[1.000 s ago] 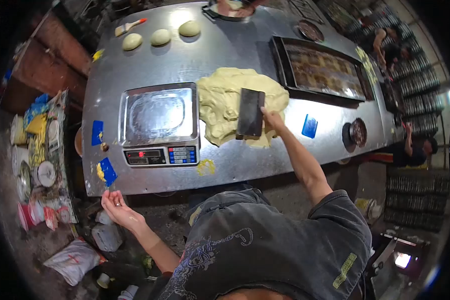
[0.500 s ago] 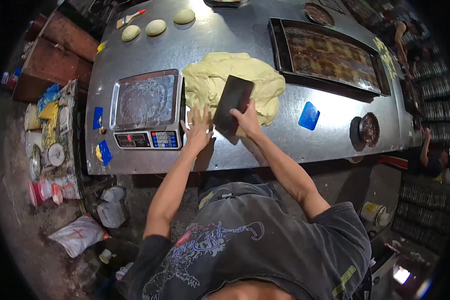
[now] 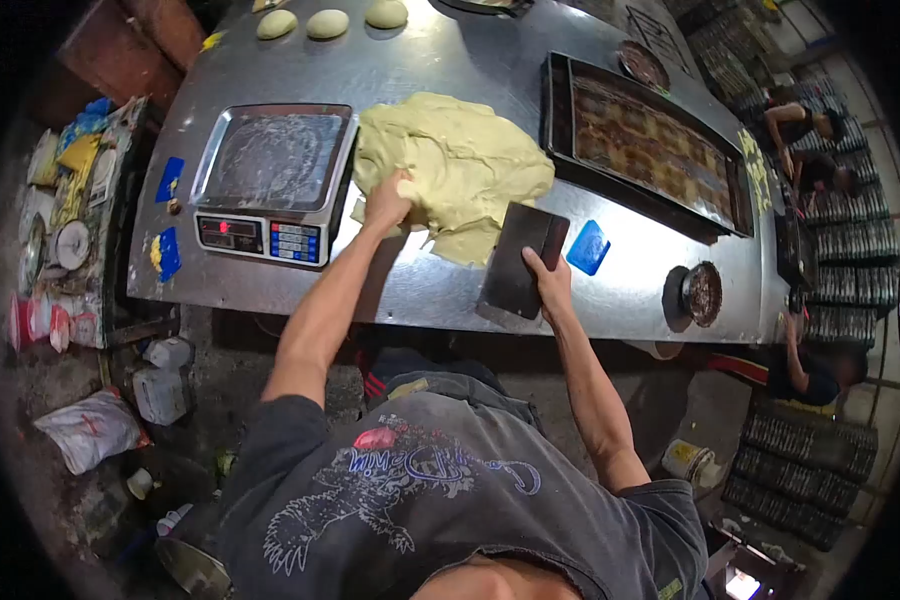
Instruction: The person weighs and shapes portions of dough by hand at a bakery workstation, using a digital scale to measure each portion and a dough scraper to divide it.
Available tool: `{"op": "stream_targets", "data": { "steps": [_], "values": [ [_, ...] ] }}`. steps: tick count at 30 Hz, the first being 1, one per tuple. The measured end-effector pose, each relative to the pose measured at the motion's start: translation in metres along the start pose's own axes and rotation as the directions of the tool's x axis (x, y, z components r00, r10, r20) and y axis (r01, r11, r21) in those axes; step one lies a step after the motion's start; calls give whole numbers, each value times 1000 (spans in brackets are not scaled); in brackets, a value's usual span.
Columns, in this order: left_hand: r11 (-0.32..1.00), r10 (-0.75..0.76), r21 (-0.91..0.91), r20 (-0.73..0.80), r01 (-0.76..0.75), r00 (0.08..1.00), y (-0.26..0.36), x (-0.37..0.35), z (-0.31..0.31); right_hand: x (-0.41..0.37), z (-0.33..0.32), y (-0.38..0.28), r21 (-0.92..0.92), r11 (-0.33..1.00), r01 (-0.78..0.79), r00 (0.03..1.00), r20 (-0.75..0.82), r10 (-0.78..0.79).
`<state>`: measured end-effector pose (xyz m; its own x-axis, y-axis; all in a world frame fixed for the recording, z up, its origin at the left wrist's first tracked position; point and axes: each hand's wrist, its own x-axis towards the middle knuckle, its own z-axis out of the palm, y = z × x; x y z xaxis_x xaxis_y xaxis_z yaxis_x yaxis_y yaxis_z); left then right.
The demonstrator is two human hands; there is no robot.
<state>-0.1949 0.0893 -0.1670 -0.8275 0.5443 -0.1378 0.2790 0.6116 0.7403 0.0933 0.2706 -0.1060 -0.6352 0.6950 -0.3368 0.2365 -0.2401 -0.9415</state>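
Note:
A large mound of pale yellow dough (image 3: 460, 160) lies on the metal table (image 3: 420, 300). At its left front edge my left hand (image 3: 388, 200) is closed on a bit of the dough. My right hand (image 3: 550, 285) grips a dark flat scraper (image 3: 522, 262), held to the right of the dough's front edge, apart from it. Left of the dough stands a digital scale (image 3: 275, 170) with a flour-dusted steel tray. A blue plastic scraper (image 3: 589, 248) lies just right of my right hand.
Three dough balls (image 3: 327, 24) sit at the back left. A dark baking tray (image 3: 660, 130) and a round tin (image 3: 703, 293) are at the right. More blue scrapers (image 3: 168, 253) lie at the left edge. Other people (image 3: 798, 130) are at the far right.
My right hand has moved right with the dark scraper, off the dough. My left hand, spread before, has closed on the dough's edge. The view has shifted.

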Motion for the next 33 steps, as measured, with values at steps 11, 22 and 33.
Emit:
{"op": "stream_targets", "data": {
  "steps": [11, 22, 33],
  "values": [
    [979, 103, -174, -13, -103, 995, -2, -114, -18, 83, 201, -16, -680, 352, 643, 758, 501, -417],
    [967, 252, 15, 86, -254, 964, -30, -145, -12, 135, 274, 6, -719, 219, 660, 749, 653, -114],
    [876, 431, -151, -186, -459, 883, 64, -127, -139, 102, 190, 71, -138, 775, 617, 604, 715, -353]
  ]
}}
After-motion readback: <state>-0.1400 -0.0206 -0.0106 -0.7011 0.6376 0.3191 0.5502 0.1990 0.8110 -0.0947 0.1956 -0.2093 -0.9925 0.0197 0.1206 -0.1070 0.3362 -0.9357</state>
